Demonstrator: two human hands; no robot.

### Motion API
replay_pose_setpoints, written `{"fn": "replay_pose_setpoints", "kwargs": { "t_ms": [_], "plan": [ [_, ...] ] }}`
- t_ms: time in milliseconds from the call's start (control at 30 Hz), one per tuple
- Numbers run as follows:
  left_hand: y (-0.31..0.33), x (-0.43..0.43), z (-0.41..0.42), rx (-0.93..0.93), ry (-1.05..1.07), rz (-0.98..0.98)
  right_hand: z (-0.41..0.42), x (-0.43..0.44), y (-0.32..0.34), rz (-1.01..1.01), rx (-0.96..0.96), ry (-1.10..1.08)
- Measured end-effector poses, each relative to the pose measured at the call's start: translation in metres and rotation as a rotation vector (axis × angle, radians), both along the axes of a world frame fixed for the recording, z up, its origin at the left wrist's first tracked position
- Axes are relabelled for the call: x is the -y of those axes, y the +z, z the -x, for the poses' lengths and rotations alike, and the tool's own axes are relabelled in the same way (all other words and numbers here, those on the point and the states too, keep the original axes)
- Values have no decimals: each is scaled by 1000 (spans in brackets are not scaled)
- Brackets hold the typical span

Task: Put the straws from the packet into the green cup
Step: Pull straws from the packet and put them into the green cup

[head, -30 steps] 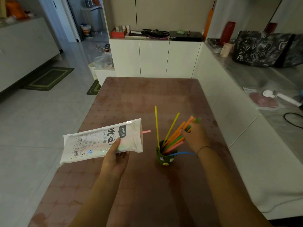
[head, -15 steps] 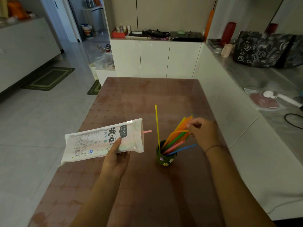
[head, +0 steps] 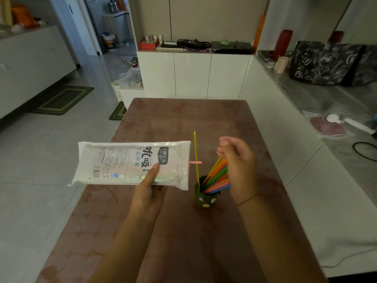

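My left hand [head: 150, 189] holds the white straw packet [head: 130, 163] level above the brown table [head: 183, 123], thumb on its front. A pink straw end [head: 195, 162] pokes out of the packet's right opening. The small green cup [head: 205, 198] stands on the table just right of the packet, with several coloured straws [head: 216, 176] leaning right in it and one yellow straw [head: 196, 154] standing nearly upright. My right hand [head: 238, 166] hovers over the leaning straws, fingers loosely curled near their upper ends; I cannot tell whether it grips any.
A white counter [head: 306, 180] runs along the table's right side, with a black patterned bag [head: 330, 64], a cable [head: 365, 150] and a white handled tool [head: 346, 122] on the grey top. White cabinets [head: 193, 74] stand beyond the table's far end. Tiled floor lies to the left.
My right hand has lifted up and left from the outer ends of the leaning straws toward their tops. The packet has tilted to lie more level; the second yellow straw now rests with the bunch.
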State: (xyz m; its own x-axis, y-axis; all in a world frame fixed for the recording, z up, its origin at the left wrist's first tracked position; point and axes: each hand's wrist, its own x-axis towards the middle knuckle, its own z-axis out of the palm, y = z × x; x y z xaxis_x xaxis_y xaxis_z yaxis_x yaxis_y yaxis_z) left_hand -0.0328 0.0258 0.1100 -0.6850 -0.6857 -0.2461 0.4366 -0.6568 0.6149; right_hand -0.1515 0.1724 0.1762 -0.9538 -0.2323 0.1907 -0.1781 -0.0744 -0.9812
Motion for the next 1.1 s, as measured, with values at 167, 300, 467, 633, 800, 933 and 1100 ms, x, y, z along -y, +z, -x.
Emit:
{"fn": "replay_pose_setpoints", "kwargs": {
  "t_ms": [167, 300, 467, 633, 800, 933, 1100],
  "plan": [
    [16, -6, -2, 83, -22, 228, -22, 34, -25, 308, 672, 238],
    [22, -10, -6, 145, -34, 438, -19, 40, -43, 476, 987, 358],
    [29, -16, -12, 212, -34, 561, -14, 40, -58, 567, 1103, 383],
    [32, -15, -14, 227, -14, 618, -14, 40, -63, 558, 1107, 362],
    [28, -13, -14, 217, -13, 668, -13, 40, -65, 520, 1085, 367],
    [22, -12, -13, 217, -6, 639, -15, 41, -62, 480, 1060, 348],
    [12, -5, -13, 188, 30, 459, -18, 41, -59, 451, 965, 359]
  ]
}}
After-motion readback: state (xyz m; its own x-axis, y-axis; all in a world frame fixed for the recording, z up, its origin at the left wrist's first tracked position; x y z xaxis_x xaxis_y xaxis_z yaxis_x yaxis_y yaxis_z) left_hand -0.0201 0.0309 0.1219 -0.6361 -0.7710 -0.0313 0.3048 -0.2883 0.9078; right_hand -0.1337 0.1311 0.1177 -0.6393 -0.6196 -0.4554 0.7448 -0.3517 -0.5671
